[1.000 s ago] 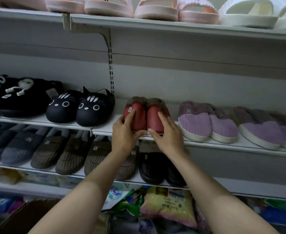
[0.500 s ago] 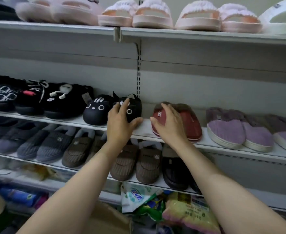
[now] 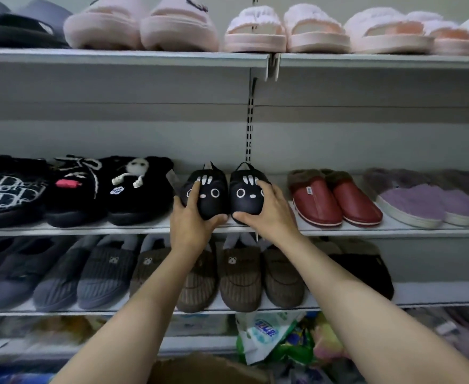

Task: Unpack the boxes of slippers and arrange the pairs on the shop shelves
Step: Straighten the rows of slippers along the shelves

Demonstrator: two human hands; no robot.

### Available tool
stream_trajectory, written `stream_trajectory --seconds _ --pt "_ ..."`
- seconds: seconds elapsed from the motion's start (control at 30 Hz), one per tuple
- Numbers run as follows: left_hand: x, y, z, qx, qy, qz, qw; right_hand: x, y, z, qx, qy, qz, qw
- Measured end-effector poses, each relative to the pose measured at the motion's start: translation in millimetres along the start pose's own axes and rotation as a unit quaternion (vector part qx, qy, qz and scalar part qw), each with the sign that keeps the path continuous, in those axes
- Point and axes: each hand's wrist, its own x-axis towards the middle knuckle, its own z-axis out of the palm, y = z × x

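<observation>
The person's left hand (image 3: 191,225) grips the left cat slipper (image 3: 205,195) and the right hand (image 3: 266,212) grips the right cat slipper (image 3: 246,195), fingers curled over the tops, thumbs under the toes. Both sit on the middle shelf (image 3: 394,231), toes at the front edge, between the black fuzzy slippers (image 3: 133,189) on the left and the red pair (image 3: 336,198) on the right.

Key relation: each slipper's long axis runs front-to-back, heels toward the rear wall, and each hand is at the toe end of its own slipper, so neither hand is nearer than the other. The two are just beside each other w/ a thin gap; any squaring-up prob. means sliding them along that axis or nudging sideways (judgement only).

Hard to see: heels and soles are hidden, the outer eye of each cat face is partly covered by fingers, a tag by the left slipper is unreadable, and the cardboard box (image 3: 205,370) at bottom is cut off, contents not visible
</observation>
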Motion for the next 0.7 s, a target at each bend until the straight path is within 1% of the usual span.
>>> stream_trajectory --seconds 0.23,0.33,0.47,0.7 --pt "0 -2 1 -0.028 0.011 0.018 0.999 -5 -6 -4 -0.020 0.025 0.026 0.999" --pt "-7 4 8 -0.029 0.016 0.025 0.999 -9 4 -11 -0.024 0.036 0.021 0.999" --pt "-14 17 18 -0.016 0.014 0.014 1.000 -11 21 -19 -0.009 0.044 0.012 0.999" --pt "-14 26 27 -0.023 0.022 0.002 0.999 -2 35 -17 -0.008 0.024 0.006 1.000"
